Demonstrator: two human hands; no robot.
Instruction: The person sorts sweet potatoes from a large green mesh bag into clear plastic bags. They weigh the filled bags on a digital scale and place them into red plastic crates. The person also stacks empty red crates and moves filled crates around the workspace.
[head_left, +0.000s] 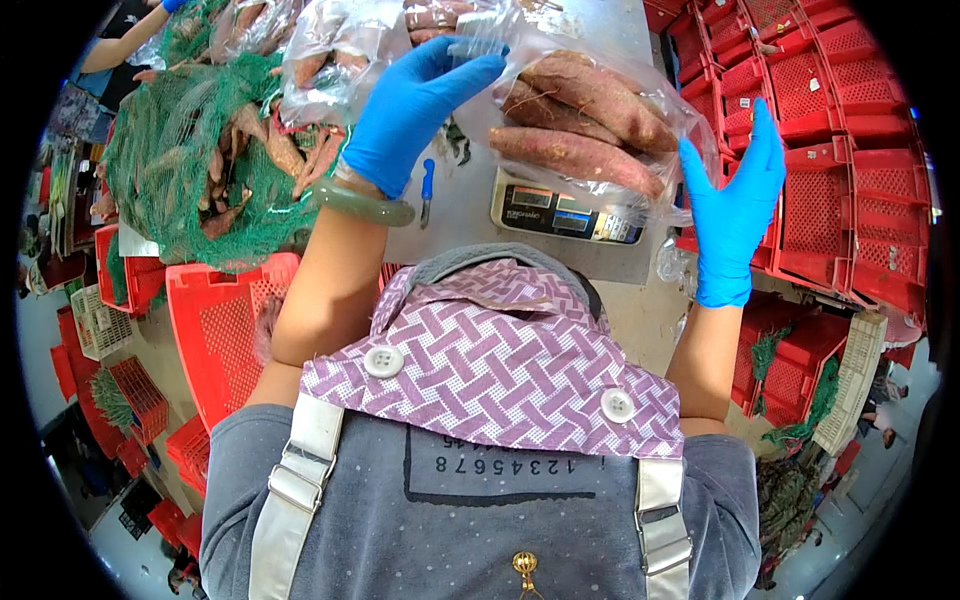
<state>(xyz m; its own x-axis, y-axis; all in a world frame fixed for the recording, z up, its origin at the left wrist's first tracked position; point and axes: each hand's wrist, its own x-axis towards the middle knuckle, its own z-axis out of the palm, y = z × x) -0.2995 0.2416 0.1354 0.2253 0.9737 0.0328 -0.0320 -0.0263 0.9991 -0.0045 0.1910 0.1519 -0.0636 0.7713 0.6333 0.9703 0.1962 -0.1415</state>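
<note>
A clear plastic bag (694, 124) of several reddish sweet potatoes (581, 154) lies on a digital weighing scale (570, 214), whose display and keys face me. My left hand (420, 105), in a blue glove, has its thumb and fingers closed around loose plastic at the bag's left end. Past the bag's right end is my right hand (735, 195), also gloved, fingers spread and holding nothing; its thumb is close to the plastic, and whether they touch is unclear. A blue-handled knife (427, 191) lies on the metal table (457, 232) left of the scale.
Green mesh sacks (172, 165) of sweet potatoes fill the table's left side, with more bagged ones (337, 60) behind. Stacked red crates (817, 195) stand at right, and another red crate (217, 345) sits by my left elbow. Another person's arm (127, 45) shows at upper left.
</note>
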